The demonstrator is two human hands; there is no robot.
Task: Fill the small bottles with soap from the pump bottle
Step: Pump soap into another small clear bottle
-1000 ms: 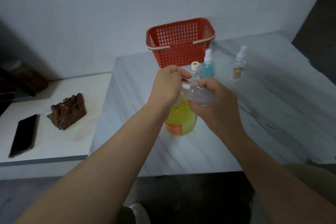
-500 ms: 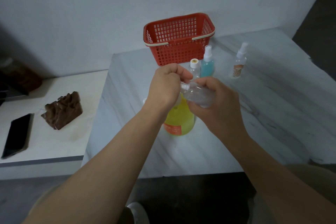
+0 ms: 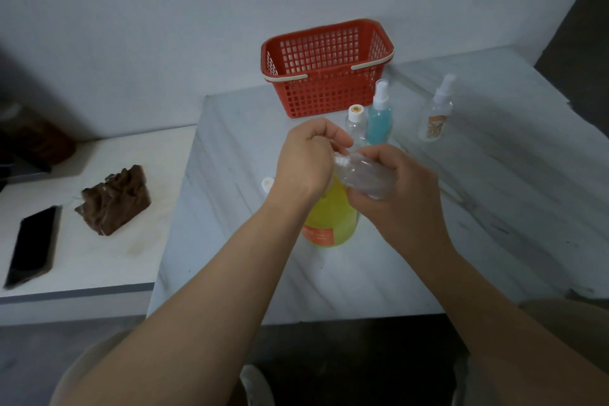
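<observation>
On the lower white tabletop (image 3: 99,260) at my far left lie a flat glossy black phone (image 3: 31,244) and a jagged brown block (image 3: 113,199), rough like carved wood or stone. Neither has a part in this job. On the grey-veined marble tabletop (image 3: 494,208), a small round white plastic cap (image 3: 267,182) sits just left of my left wrist. I judge it is off so that a bottle neck is free for filling. My left grip (image 3: 306,161) is curled tight over the top of the yellow plastic pump bottle (image 3: 333,221), hiding the pump head, placed there so I can press down. That bottle stands upright on the tabletop, its rounded translucent belly and orange label showing below my hands. My right grip (image 3: 405,194) is wrapped round the small clear plastic bottle (image 3: 365,176), tipped almost on its side with its threaded open neck pointing left into my left grip, where I take the spout to be. It looks clear inside; whether any soap has gone in I cannot tell. Behind, a red plastic lattice basket with cream handles (image 3: 324,95) stands against the wall. In front of it stand a small clear capped bottle (image 3: 356,123), just beside it a blue-filled spray bottle (image 3: 379,119) and, further right, a clear labelled spray bottle (image 3: 435,117), all upright and apart from my hands
</observation>
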